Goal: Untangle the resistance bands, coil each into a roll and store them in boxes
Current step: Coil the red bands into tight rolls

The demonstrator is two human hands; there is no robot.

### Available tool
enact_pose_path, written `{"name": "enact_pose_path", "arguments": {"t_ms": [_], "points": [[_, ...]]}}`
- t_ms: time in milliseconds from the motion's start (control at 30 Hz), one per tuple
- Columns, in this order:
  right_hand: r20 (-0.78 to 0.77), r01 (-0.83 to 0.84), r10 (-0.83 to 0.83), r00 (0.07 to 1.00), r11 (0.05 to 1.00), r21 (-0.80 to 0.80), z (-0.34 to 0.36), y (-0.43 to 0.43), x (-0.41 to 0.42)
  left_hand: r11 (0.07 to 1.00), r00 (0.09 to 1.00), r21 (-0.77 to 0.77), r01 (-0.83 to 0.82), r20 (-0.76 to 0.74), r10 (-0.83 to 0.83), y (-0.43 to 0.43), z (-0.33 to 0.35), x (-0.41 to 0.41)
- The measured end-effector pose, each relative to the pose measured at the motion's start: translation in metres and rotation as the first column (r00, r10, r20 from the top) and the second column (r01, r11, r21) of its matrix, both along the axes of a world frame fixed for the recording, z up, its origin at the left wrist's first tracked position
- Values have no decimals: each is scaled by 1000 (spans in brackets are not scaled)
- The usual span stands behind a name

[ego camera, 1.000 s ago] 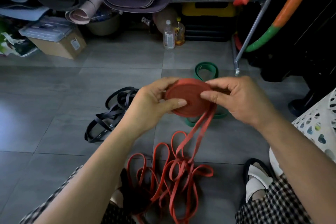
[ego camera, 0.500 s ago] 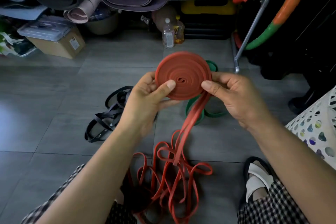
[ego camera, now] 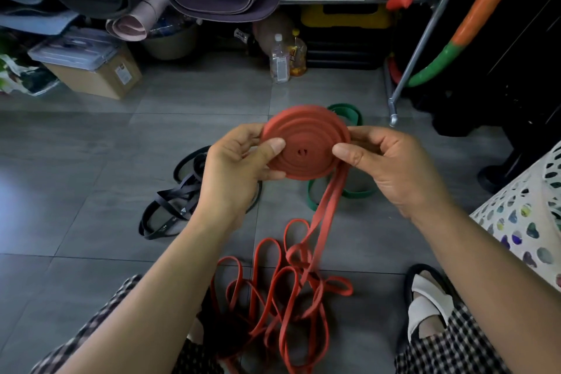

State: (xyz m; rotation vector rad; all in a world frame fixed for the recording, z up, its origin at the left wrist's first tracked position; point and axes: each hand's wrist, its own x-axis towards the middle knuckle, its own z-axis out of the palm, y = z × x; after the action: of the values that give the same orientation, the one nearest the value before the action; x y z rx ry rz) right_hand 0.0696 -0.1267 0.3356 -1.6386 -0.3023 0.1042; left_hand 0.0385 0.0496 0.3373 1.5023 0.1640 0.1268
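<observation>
The grip of the left hand holds the red roll at its left edge, with the thumb pressed on the flat face and the fingers behind it. The grip of the right hand pinches the roll at its right edge, thumb in front, just where the loose tail leaves it. The roll is in the air between both hands, above the floor, with its face tilted toward the camera. The tail hangs down as two strands to a tangled red heap on the floor between the person's legs. A green band lies on the floor behind the roll, partly hidden by it. Black bands lie in a loose pile to the left. Farther back stand a cardboard box and two bottles
</observation>
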Motion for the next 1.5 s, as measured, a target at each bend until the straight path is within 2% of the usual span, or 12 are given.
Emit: {"name": "enact_pose_path", "arguments": {"t_ms": [233,300,367,433,500,733,900,1033,1067,1167,1267,1500], "points": [[-57,56,-51,997,994,96,-6,1,3,960,976,-266,84,-174,-133,-7,-11,-4],[23,0,1,1000,1000,-23,-1,-5,5,982,969,12,190,-166,-185,4,-12,0],[167,-6,52,985,964,-266,0,-8,4,903,958,320,285,-122,-259,13,-11,4],[245,4,118,962,894,-448,-2,-5,0,864,937,365,348,-103,-334,10,-11,3],[231,-21,137,963,897,-442,-2,0,-3,893,953,335,302,-96,-287,3,-10,1],[-32,-83,83,996,997,5,-1,0,0,998,998,-47,52,29,-51,2,1,0],[-112,35,-21,993,991,130,-10,14,-4,926,1000,-377,-20,8,25,-6,2,-2],[-208,99,-46,977,963,253,-9,17,-2,869,997,-495,-3,-70,-37,-9,-6,-4],[-209,75,-26,978,970,231,-7,15,0,894,995,-447,33,-73,-74,-5,-5,-4],[-129,-43,51,990,997,61,-4,8,3,987,987,-24,156,-37,-157,12,2,0],[-83,-194,186,979,976,-99,-6,10,-4,918,958,273,286,-54,-282,10,4,0],[-162,-280,268,950,958,-58,-4,4,-5,938,986,303,166,-54,-157,-1,2,-2]]}}
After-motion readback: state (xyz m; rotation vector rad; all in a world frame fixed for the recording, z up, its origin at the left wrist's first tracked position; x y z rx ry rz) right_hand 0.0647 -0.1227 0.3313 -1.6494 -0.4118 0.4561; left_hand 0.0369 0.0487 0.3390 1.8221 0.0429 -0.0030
